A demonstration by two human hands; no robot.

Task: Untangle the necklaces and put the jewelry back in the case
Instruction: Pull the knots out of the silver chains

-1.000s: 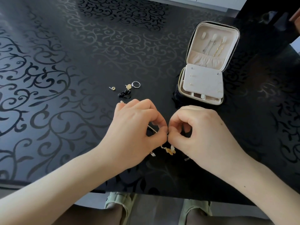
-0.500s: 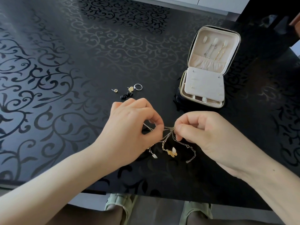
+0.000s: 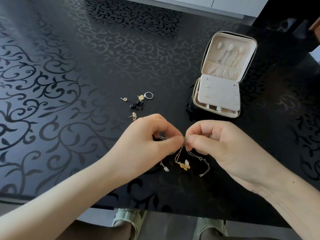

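Gold necklaces (image 3: 183, 165) pinched by left hand (image 3: 147, 142) & right hand (image 3: 220, 142) (closer than 0.5 s ago).

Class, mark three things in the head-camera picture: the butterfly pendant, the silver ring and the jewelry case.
butterfly pendant (image 3: 183, 166), head view, on the gold wing.
silver ring (image 3: 149, 92), head view, on the band's far arc.
jewelry case (image 3: 219, 94), head view, on a bare part of the cream earring panel.
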